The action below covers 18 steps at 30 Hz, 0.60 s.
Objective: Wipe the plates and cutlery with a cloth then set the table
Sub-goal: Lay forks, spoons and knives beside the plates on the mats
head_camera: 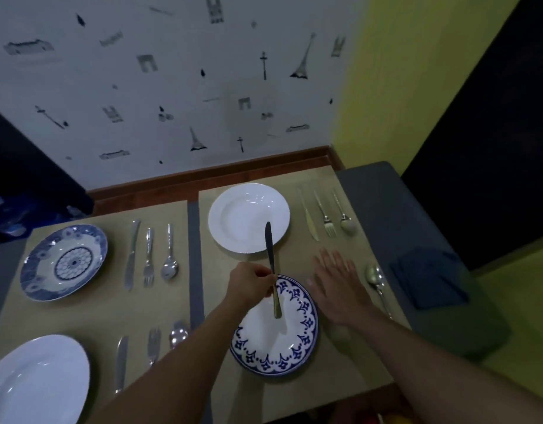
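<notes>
Your knife [270, 252] is polished metal, its blade dark and reflective. The far white plate [233, 209] and the near blue-patterned plate [273, 344] look glazed and glossy. The tan mat [294, 255] is matt; the folded blue cloth [429, 276] looks like soft, dull fabric.

Near-left white plate [34, 384] partly beyond bottom edge; knife [269, 243] middle behind fingers [262, 272] of the left hand [248, 286].

Dim, bluish light, soft glare on the white plate [248, 217], wide-angle bending and blur toward the edges.
</notes>
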{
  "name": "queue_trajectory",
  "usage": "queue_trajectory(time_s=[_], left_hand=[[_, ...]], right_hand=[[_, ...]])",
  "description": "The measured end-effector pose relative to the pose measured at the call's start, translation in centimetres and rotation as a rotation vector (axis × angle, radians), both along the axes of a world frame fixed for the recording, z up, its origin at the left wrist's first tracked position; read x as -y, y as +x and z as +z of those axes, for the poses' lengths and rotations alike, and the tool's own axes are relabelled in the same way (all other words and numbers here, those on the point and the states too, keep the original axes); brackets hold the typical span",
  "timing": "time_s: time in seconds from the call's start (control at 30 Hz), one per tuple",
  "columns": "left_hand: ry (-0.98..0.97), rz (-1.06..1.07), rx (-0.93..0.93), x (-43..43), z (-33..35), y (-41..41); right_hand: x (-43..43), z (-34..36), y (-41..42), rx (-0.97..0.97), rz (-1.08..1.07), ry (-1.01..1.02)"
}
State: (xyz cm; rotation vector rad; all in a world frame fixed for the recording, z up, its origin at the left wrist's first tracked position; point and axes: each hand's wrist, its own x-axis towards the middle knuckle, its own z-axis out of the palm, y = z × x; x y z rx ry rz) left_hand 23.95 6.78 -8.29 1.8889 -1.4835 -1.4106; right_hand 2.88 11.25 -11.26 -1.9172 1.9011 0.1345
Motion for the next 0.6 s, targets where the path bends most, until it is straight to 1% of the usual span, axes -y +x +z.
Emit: queue_trajectory(time_s=[0.13,0.3,0.43,0.5,0.6], left_hand=[[0.022,-0.055,0.025,-0.8,-0.9,-3.7],[0.047,-0.15,0.093,-1.6,-2.1,-7.8],[0.093,-0.204,0.14,-2.4,-3.1,-10.5],[0.118,-0.226,0.161,-2.8,-3.5,-11.7],[0.12,-0.276,0.226,-3.3,-4.2,-13.2]], right_hand=[[-1.5,-1.6,-3.9,-0.001,-0.097,-0.018],[-2.8,-2.1,-8.6,-0.075,-0.198,-0.028],[-3.3,-3.3,-12.1,-0.14,-0.319,-0.063],[-3.5,-4.4,-13.6,-0.182,-0.348,-0.058],[-4.1,-5.9,-15.6,-0.196,-0.372,-0.054]])
